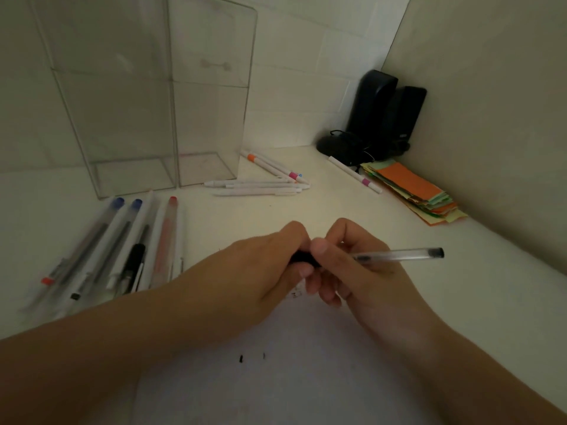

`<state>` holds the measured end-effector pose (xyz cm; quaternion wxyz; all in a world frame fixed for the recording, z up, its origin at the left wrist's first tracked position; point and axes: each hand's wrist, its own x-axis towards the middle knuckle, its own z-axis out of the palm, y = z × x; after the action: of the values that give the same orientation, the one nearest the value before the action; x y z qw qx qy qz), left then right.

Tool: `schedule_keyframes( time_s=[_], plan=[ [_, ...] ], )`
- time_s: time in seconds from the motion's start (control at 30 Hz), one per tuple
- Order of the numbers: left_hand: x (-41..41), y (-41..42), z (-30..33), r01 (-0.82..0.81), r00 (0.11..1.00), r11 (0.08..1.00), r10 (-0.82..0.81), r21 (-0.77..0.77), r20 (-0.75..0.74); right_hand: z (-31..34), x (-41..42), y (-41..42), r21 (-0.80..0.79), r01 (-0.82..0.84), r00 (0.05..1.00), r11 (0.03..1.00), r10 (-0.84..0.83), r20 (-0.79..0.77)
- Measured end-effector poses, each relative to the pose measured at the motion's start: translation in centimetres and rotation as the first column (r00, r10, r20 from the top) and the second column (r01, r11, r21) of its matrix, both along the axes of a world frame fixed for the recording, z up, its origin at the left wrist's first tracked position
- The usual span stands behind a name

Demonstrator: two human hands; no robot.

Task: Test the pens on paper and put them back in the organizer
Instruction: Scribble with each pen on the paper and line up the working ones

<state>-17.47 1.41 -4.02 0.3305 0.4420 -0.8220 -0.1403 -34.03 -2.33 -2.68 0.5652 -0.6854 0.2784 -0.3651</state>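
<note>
We hold the clear pen (399, 255) level above the paper (276, 378), its barrel running out to our right and ending in a black plug. Our right hand (352, 265) pinches the barrel near its left end, thumb on top and fingers curled under. Our left hand (270, 262) is curled round the black cap (302, 259) at that same end — the two hands meet there, knuckle to knuckle. A few small ink marks sit on the paper, below the hands and nearer us.

To the left, a row of capped pens (122, 250) lies on the white desk (460, 302), with blue, red and black ends. Behind them stands the clear organizer (147, 102), upright against the tiled wall. Just beside its right side lies a cluster of white pens (260, 187). Farther right — a stack of coloured paper slips (414, 191), one more white pen (354, 174), and dark speakers (386, 115) in the corner.
</note>
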Motion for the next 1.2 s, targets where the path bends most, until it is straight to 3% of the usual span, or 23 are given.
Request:
schedule_keyframes(
  time_s=[0.2,0.33,0.47,0.53,0.67,0.83,1.2],
  plan=[
    [0.2,0.0,0.8,0.003,0.996,0.998,0.003,-0.062,0.089,0.6,0.0,0.4,0.103,-0.055,0.994,0.993,0.045,0.098],
    [0.3,-0.1,1.1,-0.011,1.000,0.999,0.010,0.031,0.007,0.8,-0.3,0.1,0.092,-0.043,0.994,0.995,0.034,0.102],
    [0.8,-0.2,0.0,-0.184,0.983,0.978,0.186,0.097,-0.006,0.4,-1.3,-1.3,0.190,0.174,0.982,0.966,-0.186,0.044],
    [1.1,-0.6,-0.5,-0.210,0.978,0.973,0.208,0.098,0.032,0.2,-1.8,-1.6,0.081,0.331,0.938,0.940,-0.319,-0.135],
    [1.1,-1.0,-0.6,-0.171,0.985,0.976,0.164,0.139,0.055,-0.1,-1.5,-1.5,-0.077,0.300,0.902,0.951,-0.309,-0.303],
    [1.4,-1.5,-1.0,-0.152,0.987,0.978,0.143,0.141,0.070,-1.4,-0.6,-1.4,-0.247,0.310,0.890,0.918,-0.372,-0.265],
    [1.5,-1.5,-0.9,-0.131,0.990,0.984,0.124,0.119,0.064,-2.0,-0.7,-1.7,-0.307,0.267,0.895,0.914,-0.353,-0.272]
  ],
)
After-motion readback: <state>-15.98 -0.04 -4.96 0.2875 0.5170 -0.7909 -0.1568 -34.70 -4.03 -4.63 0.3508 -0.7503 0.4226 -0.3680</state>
